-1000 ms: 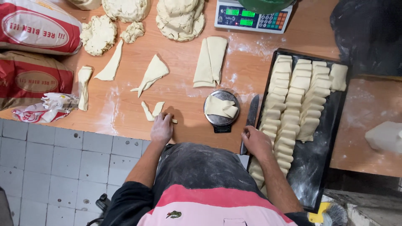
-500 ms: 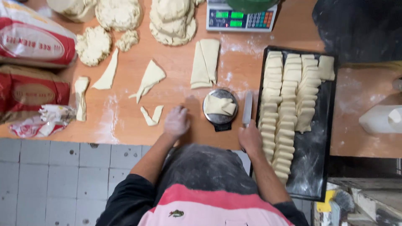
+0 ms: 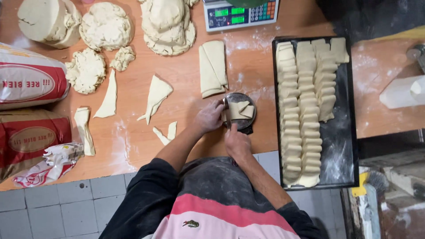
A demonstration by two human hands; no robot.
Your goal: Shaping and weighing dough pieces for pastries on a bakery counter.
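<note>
- My left hand point(image 3: 209, 118) sits just left of centre frame, fingers curled onto the left edge of the small round pan point(image 3: 239, 110), its grip closed on the rim.
- My right hand point(image 3: 237, 142) is just below the pan, grip closed around a knife point(image 3: 226, 109) whose blade runs up across the pan's left part.
- The pan rests on the wooden bench point(image 3: 186, 88) at centre frame and holds a few folded dough pieces point(image 3: 242, 109).
- Right of it lies a long black tray point(image 3: 343, 146), filled down its left and middle with rows of cut dough strips point(image 3: 305, 102).
- Above the pan I see a folded dough sheet point(image 3: 212, 68), and above that a scale point(image 3: 241, 13) at the top edge.
- Left of my hands are triangular dough scraps point(image 3: 156, 95); large dough lumps point(image 3: 166, 22) line the top left.
- Flour sacks point(image 3: 28, 82) lie at the left edge.
</note>
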